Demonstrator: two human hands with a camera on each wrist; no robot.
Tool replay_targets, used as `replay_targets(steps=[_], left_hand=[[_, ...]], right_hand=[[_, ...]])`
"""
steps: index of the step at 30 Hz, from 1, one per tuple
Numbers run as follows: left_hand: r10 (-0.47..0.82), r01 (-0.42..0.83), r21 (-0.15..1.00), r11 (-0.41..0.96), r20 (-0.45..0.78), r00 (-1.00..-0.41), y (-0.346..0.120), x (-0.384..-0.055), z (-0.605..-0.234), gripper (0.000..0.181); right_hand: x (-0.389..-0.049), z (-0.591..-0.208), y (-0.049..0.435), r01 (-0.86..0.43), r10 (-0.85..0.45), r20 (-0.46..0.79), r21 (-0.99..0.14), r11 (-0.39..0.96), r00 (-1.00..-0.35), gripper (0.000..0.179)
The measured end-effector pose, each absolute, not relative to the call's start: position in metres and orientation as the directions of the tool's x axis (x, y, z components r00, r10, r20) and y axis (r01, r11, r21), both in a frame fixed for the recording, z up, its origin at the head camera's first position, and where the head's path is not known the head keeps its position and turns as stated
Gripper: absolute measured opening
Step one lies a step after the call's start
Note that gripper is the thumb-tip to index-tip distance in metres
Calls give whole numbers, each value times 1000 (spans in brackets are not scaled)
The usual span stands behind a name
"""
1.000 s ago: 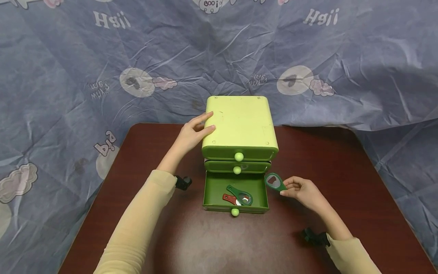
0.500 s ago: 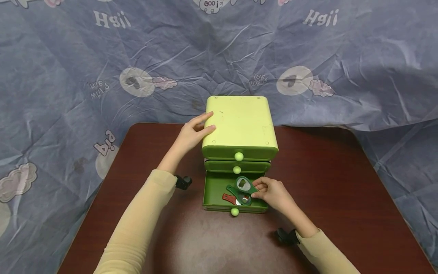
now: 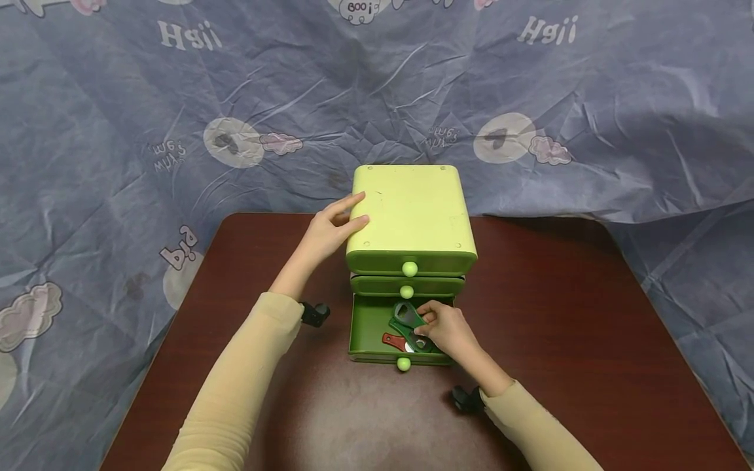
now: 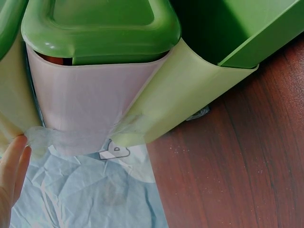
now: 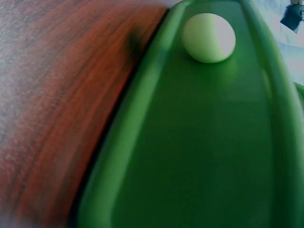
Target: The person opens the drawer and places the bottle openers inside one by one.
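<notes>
In the head view, a small chest of drawers (image 3: 415, 206) with a pale yellow-green top stands mid-table. My left hand (image 3: 325, 230) rests on its upper left edge, thumb and fingers extended. The bottom drawer (image 3: 368, 327) is pulled out. Over it, my right hand (image 3: 452, 331) pinches a green bottle opener (image 3: 404, 313) by its handle, the ring-shaped head pointing left. Another green bottle opener (image 3: 419, 343), partly covered by the hand, lies inside beside a red one (image 3: 393, 340). My left fingers (image 4: 13, 166) touch the chest in the left wrist view.
Two upper drawers, with round knobs (image 3: 409, 269), are nearly closed. The dark red-brown tabletop (image 3: 554, 314) surrounds the chest. Behind hangs a wrinkled blue printed cloth (image 3: 377, 98). In the right wrist view, the drawer front (image 5: 209, 142) with its knob fills much of the frame.
My right hand has carried the green bottle opener leftward, from beside the bottom drawer to over the openers inside. My left hand has stayed on the chest.
</notes>
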State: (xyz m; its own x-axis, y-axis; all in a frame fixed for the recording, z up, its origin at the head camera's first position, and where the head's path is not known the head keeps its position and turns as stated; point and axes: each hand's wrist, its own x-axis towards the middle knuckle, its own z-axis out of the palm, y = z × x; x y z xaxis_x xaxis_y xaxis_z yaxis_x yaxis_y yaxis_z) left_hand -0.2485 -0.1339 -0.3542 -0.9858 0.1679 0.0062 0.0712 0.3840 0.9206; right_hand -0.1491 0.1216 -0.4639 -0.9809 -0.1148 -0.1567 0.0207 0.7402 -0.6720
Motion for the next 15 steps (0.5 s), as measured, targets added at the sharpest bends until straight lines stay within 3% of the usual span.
replay_targets(steps=[15], left_hand=[[171, 84, 922, 379, 19, -985, -134, -249, -354, 54]], right_hand=[[-151, -469, 114, -112, -184, -104, -481, 869, -977, 30]])
